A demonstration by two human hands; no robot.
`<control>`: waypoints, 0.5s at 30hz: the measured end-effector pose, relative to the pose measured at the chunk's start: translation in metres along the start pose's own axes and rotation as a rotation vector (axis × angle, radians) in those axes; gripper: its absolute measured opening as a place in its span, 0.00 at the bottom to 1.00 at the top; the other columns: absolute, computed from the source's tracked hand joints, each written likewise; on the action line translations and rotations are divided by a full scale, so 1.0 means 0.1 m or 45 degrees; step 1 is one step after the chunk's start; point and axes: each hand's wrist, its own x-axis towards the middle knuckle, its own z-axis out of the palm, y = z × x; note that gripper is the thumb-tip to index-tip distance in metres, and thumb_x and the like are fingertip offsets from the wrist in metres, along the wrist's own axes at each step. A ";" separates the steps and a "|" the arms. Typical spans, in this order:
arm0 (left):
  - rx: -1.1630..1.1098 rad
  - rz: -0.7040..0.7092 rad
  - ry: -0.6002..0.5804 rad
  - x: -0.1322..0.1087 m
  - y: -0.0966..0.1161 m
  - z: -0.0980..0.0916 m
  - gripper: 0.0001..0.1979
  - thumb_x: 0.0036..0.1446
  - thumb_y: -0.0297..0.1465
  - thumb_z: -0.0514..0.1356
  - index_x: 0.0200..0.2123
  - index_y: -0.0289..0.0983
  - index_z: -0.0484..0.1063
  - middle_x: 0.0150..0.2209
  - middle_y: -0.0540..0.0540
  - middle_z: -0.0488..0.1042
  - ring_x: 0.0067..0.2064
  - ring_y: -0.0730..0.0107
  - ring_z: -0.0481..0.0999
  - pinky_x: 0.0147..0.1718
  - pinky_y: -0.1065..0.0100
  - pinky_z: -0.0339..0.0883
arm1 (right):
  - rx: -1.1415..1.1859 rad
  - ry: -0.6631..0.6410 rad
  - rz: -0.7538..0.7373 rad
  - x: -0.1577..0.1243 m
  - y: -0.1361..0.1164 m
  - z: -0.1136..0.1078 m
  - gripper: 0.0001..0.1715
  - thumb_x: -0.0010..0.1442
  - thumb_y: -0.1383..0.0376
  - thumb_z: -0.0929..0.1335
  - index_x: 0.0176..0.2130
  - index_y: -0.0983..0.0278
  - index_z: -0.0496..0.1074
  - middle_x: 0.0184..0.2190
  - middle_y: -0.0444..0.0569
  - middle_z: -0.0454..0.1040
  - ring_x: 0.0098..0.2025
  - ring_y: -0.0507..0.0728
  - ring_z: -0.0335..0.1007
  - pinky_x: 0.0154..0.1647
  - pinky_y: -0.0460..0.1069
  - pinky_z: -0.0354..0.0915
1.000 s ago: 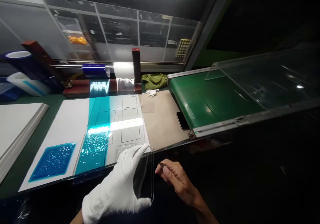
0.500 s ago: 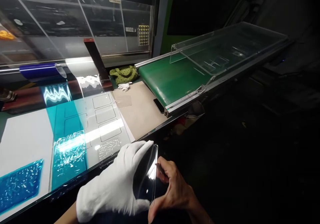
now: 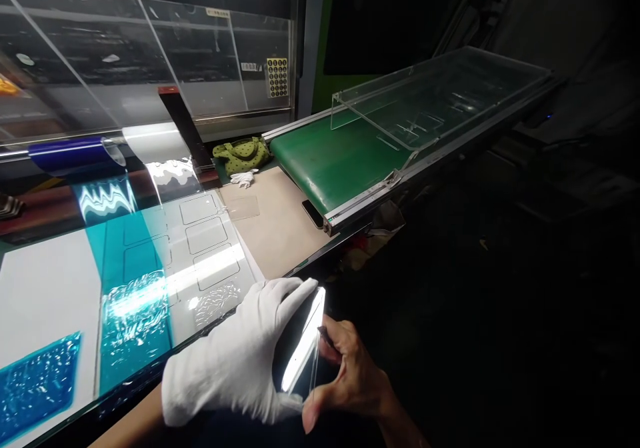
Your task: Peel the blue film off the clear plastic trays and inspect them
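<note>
My left hand [image 3: 240, 348], in a white glove, holds a thin clear rectangular panel [image 3: 303, 348] by its edges, fingers at the top and thumb at the bottom. The panel stands steeply tilted, and a bright reflection runs along its face. My bare right hand [image 3: 353, 371] is at its right side, thumb at the lower corner and curled fingers by the right edge. A small dark pointed thing [image 3: 326, 335] shows at those fingers; I cannot make out what it is.
Left lies a worktop with teal film [image 3: 135, 301], clear film with outlined rectangles [image 3: 214, 235] and a blue sheet [image 3: 43, 381]. Beyond are film rolls [image 3: 75, 157], brown board [image 3: 280, 221], phone [image 3: 313, 213], green pouch [image 3: 243, 155], white glove [image 3: 243, 179] and green conveyor [image 3: 330, 161] under a clear cover.
The panel has turned, so a bright reflection now fills much of its face. Both hands have shifted slightly right in view with it. The background has slid a little left.
</note>
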 end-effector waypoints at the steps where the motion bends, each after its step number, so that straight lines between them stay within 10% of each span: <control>1: -0.012 0.000 0.000 0.00 -0.01 -0.01 0.53 0.35 0.53 0.65 0.62 0.40 0.48 0.53 0.38 0.62 0.49 0.51 0.67 0.47 0.54 0.66 | 0.014 -0.006 0.005 0.01 0.00 0.00 0.48 0.09 0.38 0.74 0.27 0.63 0.65 0.23 0.39 0.58 0.27 0.49 0.53 0.26 0.44 0.66; 10: -0.054 0.009 0.010 -0.01 -0.10 -0.04 0.53 0.34 0.54 0.65 0.62 0.41 0.50 0.53 0.38 0.61 0.49 0.52 0.67 0.46 0.56 0.66 | 0.027 -0.049 -0.063 0.10 -0.06 0.05 0.45 0.14 0.35 0.72 0.23 0.61 0.57 0.21 0.38 0.53 0.25 0.49 0.52 0.24 0.43 0.65; 15: 0.025 -0.057 0.083 -0.02 -0.12 -0.04 0.54 0.34 0.55 0.63 0.62 0.40 0.48 0.52 0.37 0.61 0.48 0.51 0.67 0.43 0.54 0.66 | 0.069 -0.134 -0.172 0.09 -0.15 0.15 0.40 0.37 0.29 0.63 0.20 0.61 0.52 0.18 0.38 0.52 0.23 0.48 0.48 0.21 0.41 0.59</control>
